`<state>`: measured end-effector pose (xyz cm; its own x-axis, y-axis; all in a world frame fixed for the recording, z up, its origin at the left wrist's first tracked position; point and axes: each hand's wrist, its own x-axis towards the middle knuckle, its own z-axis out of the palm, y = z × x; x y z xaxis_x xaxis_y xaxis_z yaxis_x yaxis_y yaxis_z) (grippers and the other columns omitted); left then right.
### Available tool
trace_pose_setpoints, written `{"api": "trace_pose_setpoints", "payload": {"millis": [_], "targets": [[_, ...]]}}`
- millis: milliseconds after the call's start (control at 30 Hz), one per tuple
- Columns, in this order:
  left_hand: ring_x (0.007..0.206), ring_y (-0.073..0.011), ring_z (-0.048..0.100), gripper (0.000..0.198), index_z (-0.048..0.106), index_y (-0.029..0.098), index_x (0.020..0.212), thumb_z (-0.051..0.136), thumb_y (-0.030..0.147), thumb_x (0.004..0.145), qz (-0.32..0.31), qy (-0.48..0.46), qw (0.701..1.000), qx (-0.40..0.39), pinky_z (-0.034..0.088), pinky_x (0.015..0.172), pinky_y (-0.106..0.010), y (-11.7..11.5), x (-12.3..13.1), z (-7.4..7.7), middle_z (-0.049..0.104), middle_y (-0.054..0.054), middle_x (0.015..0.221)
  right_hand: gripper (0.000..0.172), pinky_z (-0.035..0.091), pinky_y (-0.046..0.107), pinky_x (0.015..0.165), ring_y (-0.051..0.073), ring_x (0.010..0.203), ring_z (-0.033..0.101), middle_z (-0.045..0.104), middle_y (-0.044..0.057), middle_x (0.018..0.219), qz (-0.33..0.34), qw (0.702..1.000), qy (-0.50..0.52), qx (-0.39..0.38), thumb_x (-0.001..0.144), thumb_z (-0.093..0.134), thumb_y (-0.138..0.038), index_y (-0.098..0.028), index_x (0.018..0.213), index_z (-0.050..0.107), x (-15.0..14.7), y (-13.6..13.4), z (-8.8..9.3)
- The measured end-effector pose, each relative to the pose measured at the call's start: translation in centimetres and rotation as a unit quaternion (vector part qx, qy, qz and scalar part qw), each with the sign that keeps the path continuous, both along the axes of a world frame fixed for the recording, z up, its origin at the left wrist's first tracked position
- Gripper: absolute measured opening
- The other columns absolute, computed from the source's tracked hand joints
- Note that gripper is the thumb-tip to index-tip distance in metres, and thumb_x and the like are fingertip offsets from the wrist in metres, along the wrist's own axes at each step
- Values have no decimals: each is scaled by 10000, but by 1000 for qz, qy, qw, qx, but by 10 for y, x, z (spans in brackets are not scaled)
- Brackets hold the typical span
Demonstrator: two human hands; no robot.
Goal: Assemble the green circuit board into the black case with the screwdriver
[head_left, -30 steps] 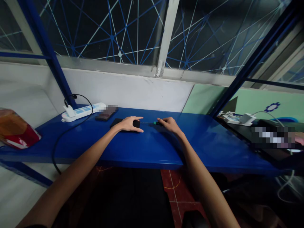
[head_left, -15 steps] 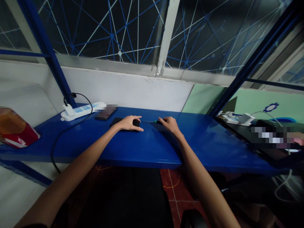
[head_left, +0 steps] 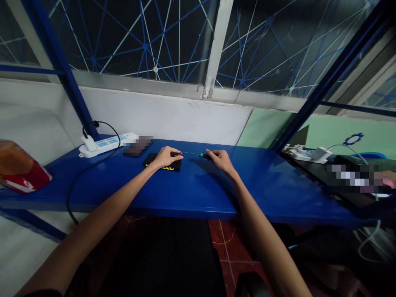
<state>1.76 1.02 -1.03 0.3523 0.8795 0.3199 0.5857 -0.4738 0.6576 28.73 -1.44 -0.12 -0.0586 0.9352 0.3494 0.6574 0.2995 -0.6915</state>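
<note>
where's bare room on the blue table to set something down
Bare: on the blue table, the front strip this side of the left hand and right hand, and the stretch right of it. Crowded: back left, with power strip, phone, black box.

Flat black box (head_left: 153, 161), yellow marks along near edge, is lying flat on blue bench (head_left: 198, 194). Thin green-collared screwdriver (head_left: 198, 154) is pointing level at its right end.

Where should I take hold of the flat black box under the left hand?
Probably pinch the black box across its short width, near edge to far edge, coming from above at its bare left end. It lies flat on the table; the left hand covers its right end, and the screwdriver in the right hand points there.
</note>
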Motion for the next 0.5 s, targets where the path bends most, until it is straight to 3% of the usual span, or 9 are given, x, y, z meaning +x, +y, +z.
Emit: {"api": "trace_pose_setpoints", "payload": {"millis": [167,333,500], "targets": [[946,-293,684,323,783,181,910,652,436,762,9,-20,999,32,505,853,-385,-2,1,1,758,-96,962,591,185,265,487,95,496,272,303,-41,466,11,1000,-7,1,809,444,-702,-195,506,420,-1,-2,0],[863,-256,700,272,783,190,853,628,404,788,5,-30,999,35,511,824,-352,1,0,-3,766,-63,822,576,169,276,506,95,514,249,257,-47,489,12,1000,-23,5,821,443,-676,-207,498,354,-2,-3,2],[855,-250,702,234,785,207,829,641,386,785,28,-18,998,61,512,787,-333,1,1,-5,768,-50,830,558,175,275,514,100,527,263,269,-46,506,12,999,-32,13,833,446,-653,-204,507,385,-2,-4,3]]}}
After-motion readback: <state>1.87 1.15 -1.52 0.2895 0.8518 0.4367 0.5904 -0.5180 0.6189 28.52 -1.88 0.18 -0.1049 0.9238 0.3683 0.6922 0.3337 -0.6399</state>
